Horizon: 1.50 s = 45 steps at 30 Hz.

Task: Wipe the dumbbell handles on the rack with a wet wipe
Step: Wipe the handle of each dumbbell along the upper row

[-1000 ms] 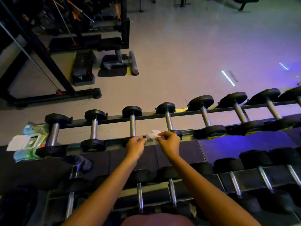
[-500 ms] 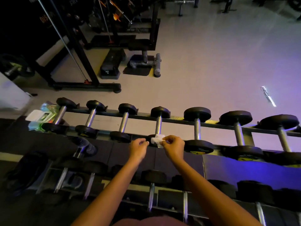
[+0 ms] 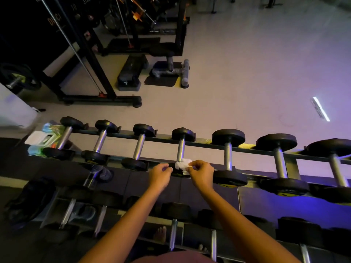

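Little has shifted in the last second. The camera has swung along the rack (image 3: 207, 145), and the left hand (image 3: 160, 174) now sits a touch off the wet wipe (image 3: 182, 164); a second ago both hands had it between them.

The wipe is a small crumpled white wad, held just above the near head of the fourth dumbbell (image 3: 182, 134) from the left on the top tier, at the foot of its chrome handle (image 3: 180, 149). The right hand (image 3: 202, 174) pinches it, thumb and forefinger, at its right edge. The left hand's fingers are curled with the tips drawn together just beside the wipe's left edge. I cannot tell whether it has a corner or nothing.

It reads to me as opening or re-bunching the wipe before it goes round the bar, hence both hands close in at the handle's near end. I see no contact with the handle yet.

The dumbbells lie across the rack's two rails with handles bridging the gap, so each bar is open to a wrap-round grip from above.

A packet of wipes (image 3: 42, 139) is parked at the far left end of the top tier, lid apparently open, handy for a fresh sheet. The lower tier (image 3: 173, 234) runs under the forearms, and a bare foot (image 3: 160, 236) shows beneath it.
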Tool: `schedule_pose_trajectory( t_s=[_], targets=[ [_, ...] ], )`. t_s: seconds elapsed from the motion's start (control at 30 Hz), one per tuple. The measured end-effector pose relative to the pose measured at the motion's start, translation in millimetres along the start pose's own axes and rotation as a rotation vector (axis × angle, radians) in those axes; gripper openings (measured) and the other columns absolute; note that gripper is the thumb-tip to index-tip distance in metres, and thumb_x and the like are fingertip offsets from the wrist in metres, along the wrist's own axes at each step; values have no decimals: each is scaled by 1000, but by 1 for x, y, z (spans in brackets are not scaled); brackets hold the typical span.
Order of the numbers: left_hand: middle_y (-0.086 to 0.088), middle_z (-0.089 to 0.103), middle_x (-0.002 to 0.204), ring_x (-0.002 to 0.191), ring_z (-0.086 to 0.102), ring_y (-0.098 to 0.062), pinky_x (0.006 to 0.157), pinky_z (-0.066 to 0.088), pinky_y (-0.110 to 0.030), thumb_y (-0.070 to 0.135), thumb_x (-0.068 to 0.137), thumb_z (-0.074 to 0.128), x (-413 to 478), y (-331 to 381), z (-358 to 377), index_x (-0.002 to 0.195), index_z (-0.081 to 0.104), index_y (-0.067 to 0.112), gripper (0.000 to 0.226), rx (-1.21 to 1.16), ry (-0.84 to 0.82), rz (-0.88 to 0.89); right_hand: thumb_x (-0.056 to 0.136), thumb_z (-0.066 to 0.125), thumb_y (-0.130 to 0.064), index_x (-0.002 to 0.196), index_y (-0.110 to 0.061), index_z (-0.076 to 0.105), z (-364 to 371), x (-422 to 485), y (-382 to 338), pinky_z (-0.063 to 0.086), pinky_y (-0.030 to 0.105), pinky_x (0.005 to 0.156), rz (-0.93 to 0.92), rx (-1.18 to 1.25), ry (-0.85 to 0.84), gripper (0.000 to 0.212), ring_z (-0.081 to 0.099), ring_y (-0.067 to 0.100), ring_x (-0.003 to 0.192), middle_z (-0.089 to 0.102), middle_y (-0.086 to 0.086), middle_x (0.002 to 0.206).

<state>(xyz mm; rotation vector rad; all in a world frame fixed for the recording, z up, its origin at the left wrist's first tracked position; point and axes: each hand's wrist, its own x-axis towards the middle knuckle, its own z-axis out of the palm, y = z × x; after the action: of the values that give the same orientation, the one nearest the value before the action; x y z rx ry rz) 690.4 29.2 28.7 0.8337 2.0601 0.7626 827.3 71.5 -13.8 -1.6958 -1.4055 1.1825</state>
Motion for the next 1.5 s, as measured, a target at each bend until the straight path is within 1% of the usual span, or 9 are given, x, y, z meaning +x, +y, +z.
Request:
schedule_pose_trajectory(
  t_s=[0.5,0.7,0.83,1.0,1.1,1.17,1.27,1.4,1.5],
  targets=[
    [-10,63,124,112,59,-22,96,47,-32,18,96,55,59,-18,0,130,58,10,35,167,-230,54,85,69,-6,103,-8,70,48,52,-7,50,19,76,115,-111,23,18,61,10,91,68,7,108],
    [-13,68,116,110,61,-28,93,46,-34,20,92,59,80,-27,15,119,67,7,31,180,-263,23,80,69,-3,91,-9,73,62,64,0,46,21,72,118,-207,-33,14,66,16,87,71,9,95],
    [-16,69,112,109,61,-30,91,44,-36,21,92,61,91,-36,20,108,69,0,27,103,-240,-51,81,65,3,92,-7,72,65,85,-2,58,29,73,114,-208,-28,17,69,16,76,71,12,94],
    [-23,59,79,80,58,-33,69,45,-35,18,92,61,98,-39,29,63,56,13,30,-133,-180,-302,80,59,5,93,-4,75,65,136,-28,55,33,75,5,-289,-11,23,67,28,83,72,15,93],
    [-5,49,72,66,47,-16,58,39,-27,15,93,60,99,-38,30,67,51,16,28,-330,-158,-456,80,58,6,94,-3,76,65,143,-33,51,23,69,4,-321,-5,25,66,23,77,73,13,92],
    [-4,52,75,75,50,-17,62,43,-27,13,92,60,103,-40,30,70,54,15,23,-396,-156,-494,80,59,5,92,-4,75,66,135,-29,47,15,63,48,-305,-21,22,63,18,74,72,11,89],
    [-4,53,75,79,50,-18,63,45,-27,11,92,60,109,-42,29,71,55,14,22,-425,-136,-502,77,62,1,86,-9,76,66,113,-17,55,28,71,118,-300,-57,19,67,21,77,73,11,85],
    [-8,49,75,65,45,-15,58,43,-25,11,91,60,115,-47,30,68,54,13,24,-392,-142,-484,75,67,-2,85,-10,76,61,77,-4,43,20,67,168,-335,-120,16,66,20,78,72,8,84],
    [-12,52,83,74,50,-21,59,43,-25,12,91,60,116,-49,31,68,54,13,24,-394,-140,-495,76,64,0,88,-9,77,60,75,-8,47,22,69,196,-296,-86,19,66,20,80,72,9,84]
  ],
)
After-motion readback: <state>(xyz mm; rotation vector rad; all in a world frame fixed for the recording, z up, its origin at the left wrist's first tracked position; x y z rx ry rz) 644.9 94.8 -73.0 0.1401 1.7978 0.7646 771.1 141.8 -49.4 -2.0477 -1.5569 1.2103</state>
